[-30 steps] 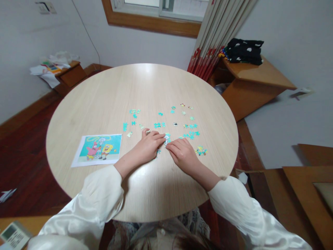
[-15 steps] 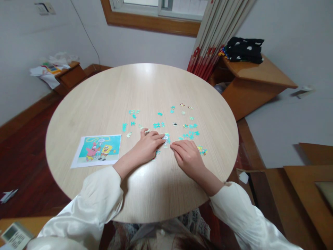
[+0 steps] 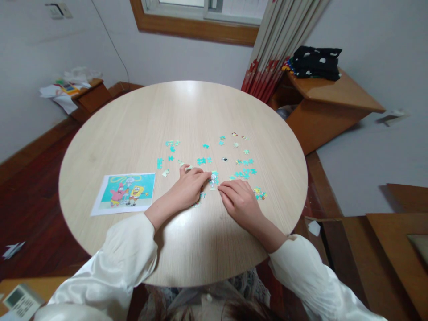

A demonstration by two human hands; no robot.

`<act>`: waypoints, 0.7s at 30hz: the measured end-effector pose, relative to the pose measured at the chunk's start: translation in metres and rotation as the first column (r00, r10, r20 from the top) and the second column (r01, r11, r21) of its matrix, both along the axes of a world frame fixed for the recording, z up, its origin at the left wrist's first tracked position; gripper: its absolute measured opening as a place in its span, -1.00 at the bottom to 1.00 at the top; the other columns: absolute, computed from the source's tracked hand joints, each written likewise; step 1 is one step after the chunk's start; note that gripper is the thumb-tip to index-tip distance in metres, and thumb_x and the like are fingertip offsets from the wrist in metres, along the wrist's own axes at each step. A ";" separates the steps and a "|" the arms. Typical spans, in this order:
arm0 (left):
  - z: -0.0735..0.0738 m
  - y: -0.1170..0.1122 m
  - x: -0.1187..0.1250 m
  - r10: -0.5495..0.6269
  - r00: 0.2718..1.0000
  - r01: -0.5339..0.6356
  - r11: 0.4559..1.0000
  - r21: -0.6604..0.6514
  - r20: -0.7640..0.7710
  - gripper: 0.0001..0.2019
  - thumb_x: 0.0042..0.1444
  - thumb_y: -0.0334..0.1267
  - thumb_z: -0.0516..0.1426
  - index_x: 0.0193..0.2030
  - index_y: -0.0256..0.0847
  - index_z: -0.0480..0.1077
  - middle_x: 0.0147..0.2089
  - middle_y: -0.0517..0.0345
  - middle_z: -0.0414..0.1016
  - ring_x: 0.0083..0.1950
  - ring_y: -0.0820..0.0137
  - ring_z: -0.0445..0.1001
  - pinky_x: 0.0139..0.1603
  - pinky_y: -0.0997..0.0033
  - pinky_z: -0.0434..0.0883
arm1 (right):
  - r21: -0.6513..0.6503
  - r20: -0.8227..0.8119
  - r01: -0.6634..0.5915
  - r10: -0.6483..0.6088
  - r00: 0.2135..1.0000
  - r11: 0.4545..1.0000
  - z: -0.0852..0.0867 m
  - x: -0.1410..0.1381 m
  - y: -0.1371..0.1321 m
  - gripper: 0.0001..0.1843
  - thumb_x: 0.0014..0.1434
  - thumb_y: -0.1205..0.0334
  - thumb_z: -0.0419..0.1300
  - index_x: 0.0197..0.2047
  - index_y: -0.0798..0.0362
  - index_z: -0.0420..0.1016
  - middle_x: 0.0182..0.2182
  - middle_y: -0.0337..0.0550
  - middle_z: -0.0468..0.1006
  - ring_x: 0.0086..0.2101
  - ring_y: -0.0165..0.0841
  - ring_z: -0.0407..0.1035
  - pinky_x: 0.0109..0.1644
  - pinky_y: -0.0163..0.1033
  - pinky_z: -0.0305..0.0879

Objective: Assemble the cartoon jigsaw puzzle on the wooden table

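A printed cartoon reference sheet (image 3: 125, 193) lies flat at the left of the round pale wooden table (image 3: 140, 120). The left hand (image 3: 187, 189) rests fingers-together, fingertips touching the small joined cluster of turquoise puzzle pieces (image 3: 213, 179). Just beside it, the right hand (image 3: 241, 203) lies flat, holding nothing. Loose turquoise pieces (image 3: 245, 171) lie scattered beyond.

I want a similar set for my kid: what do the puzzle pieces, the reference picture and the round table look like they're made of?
Puzzle pieces: probably thin printed cardboard, lying flat with turquoise faces.
Reference picture: apparently a printed paper sheet, white-bordered, flat on the top.
Round table: pale wood-grain surface with a soft sheen, possibly laminate or veneer; the view cannot settle which.
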State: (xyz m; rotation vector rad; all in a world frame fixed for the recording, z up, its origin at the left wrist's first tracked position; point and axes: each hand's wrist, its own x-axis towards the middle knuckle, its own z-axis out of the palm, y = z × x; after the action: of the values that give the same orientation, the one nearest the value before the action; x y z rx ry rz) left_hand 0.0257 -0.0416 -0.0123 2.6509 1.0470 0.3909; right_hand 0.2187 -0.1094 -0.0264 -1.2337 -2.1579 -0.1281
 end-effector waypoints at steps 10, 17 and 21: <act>-0.005 -0.001 -0.001 -0.048 0.998 0.050 0.998 0.046 -0.031 -0.55 0.16 -0.58 -0.03 0.10 -0.13 0.41 0.20 0.00 0.47 0.18 0.17 0.33 0.24 -0.17 -0.06 | -0.011 0.110 -0.103 0.104 0.989 0.995 -0.001 -0.008 -0.004 -0.73 0.31 0.41 0.04 -0.03 0.17 0.52 -0.11 0.05 0.62 -0.10 -0.23 0.45 -0.06 -0.10 0.32; -0.005 -0.005 0.001 -0.033 0.998 0.036 0.997 0.063 -0.058 -0.53 0.13 -0.59 -0.02 0.12 -0.17 0.41 0.23 -0.04 0.44 0.20 0.12 0.31 0.24 -0.23 -0.06 | -0.038 0.131 -0.084 0.088 0.987 0.996 -0.004 -0.011 -0.009 -0.70 0.30 0.44 0.00 -0.04 0.17 0.54 -0.13 0.10 0.62 -0.13 -0.20 0.45 -0.07 -0.04 0.35; -0.004 -0.006 0.002 -0.029 0.997 0.033 0.998 0.056 -0.075 -0.50 0.08 -0.60 -0.01 0.12 -0.15 0.41 0.22 -0.03 0.44 0.19 0.12 0.31 0.25 -0.24 -0.06 | -0.023 0.133 -0.090 0.093 0.987 0.996 -0.005 -0.012 -0.010 -0.69 0.30 0.45 -0.01 -0.05 0.22 0.54 -0.14 0.13 0.62 -0.15 -0.18 0.45 -0.09 -0.03 0.37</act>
State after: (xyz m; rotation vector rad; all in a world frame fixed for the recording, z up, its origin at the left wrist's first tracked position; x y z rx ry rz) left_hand 0.0276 -0.0475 -0.0160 2.7481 1.0302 0.3223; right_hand 0.2071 -0.1196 -0.0313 -1.1624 -2.3322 -0.1577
